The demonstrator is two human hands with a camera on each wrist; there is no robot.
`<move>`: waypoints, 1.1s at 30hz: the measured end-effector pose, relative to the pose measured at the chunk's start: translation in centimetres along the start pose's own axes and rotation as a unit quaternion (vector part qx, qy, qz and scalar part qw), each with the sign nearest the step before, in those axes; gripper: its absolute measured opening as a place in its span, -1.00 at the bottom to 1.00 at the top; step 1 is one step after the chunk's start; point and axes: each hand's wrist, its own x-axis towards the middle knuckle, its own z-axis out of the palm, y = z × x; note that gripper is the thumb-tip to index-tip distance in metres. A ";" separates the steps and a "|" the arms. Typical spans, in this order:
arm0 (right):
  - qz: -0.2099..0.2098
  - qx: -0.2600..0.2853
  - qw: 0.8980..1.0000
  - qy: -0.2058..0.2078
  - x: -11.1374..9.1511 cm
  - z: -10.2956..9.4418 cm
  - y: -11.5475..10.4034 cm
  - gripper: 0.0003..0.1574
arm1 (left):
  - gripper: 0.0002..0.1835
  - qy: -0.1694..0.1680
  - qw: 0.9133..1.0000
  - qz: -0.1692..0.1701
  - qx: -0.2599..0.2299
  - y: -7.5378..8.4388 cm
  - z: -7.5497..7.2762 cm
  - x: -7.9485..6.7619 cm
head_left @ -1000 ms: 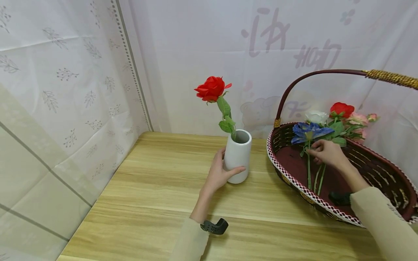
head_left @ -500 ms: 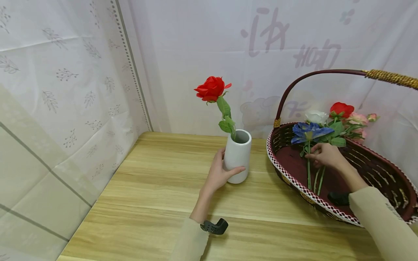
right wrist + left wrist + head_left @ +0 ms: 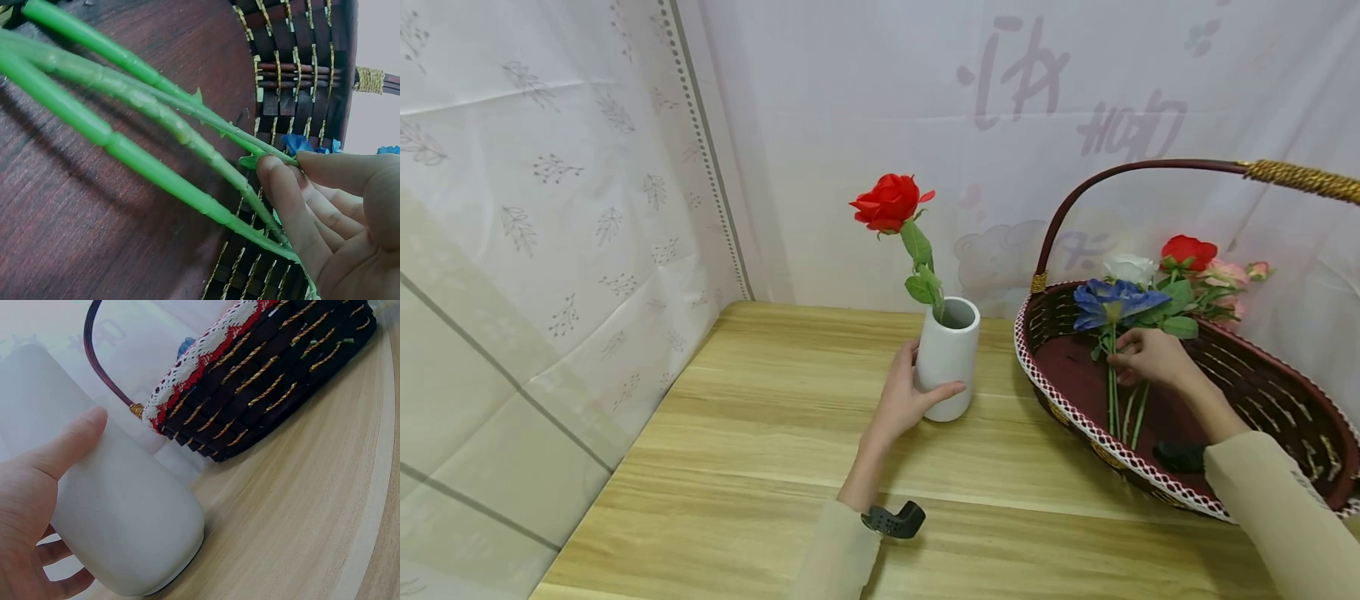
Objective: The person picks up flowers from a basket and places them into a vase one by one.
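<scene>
My left hand point(image 3: 904, 393) grips a white vase point(image 3: 946, 367) standing on the wooden table, fingers around its far side and thumb across the front. One red rose point(image 3: 889, 204) with green leaves rises from the vase, leaning left. Over the basket, my right hand point(image 3: 1153, 357) pinches the stem of a blue flower point(image 3: 1114, 304) just below its bloom. Between thumb and fingertip, a thin green stem point(image 3: 234, 132) shows in the right wrist view; thicker stems pass beside it. A white rose point(image 3: 1131, 268), another red rose point(image 3: 1187, 252) and pink flowers point(image 3: 1225, 275) lie behind the blue one.
The dark woven basket point(image 3: 1071, 423) has a white-and-red lace rim and a tall arched handle point(image 3: 1138, 165) wrapped in gold cord. It stands on the right of the table point(image 3: 760, 433), close to the vase. Pale printed curtains point(image 3: 820, 125) hang behind and to the left.
The right hand's fingertips have shifted slightly lower along the blue flower's stem, and the stems beneath sit a little differently. The left hand and the vase have stayed put.
</scene>
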 end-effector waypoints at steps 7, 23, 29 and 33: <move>-0.017 0.002 0.999 0.028 -0.3 0.0 -0.3 -0.50 | -0.01 -0.001 1.000 -0.003 0.000 0.2 0.1 0.1; -0.053 0.035 0.986 0.152 -1.4 -0.9 -1.7 -0.42 | 0.01 -0.002 1.000 -0.003 0.001 0.1 0.2 0.1; -0.059 0.041 0.978 0.197 -1.7 -1.5 -2.1 -0.39 | 0.01 -0.001 1.000 -0.004 -0.001 0.1 0.1 0.0; -0.055 0.067 0.973 0.216 -1.9 -1.9 -2.5 -0.35 | 0.01 0.000 1.000 -0.007 -0.003 0.0 0.1 -0.1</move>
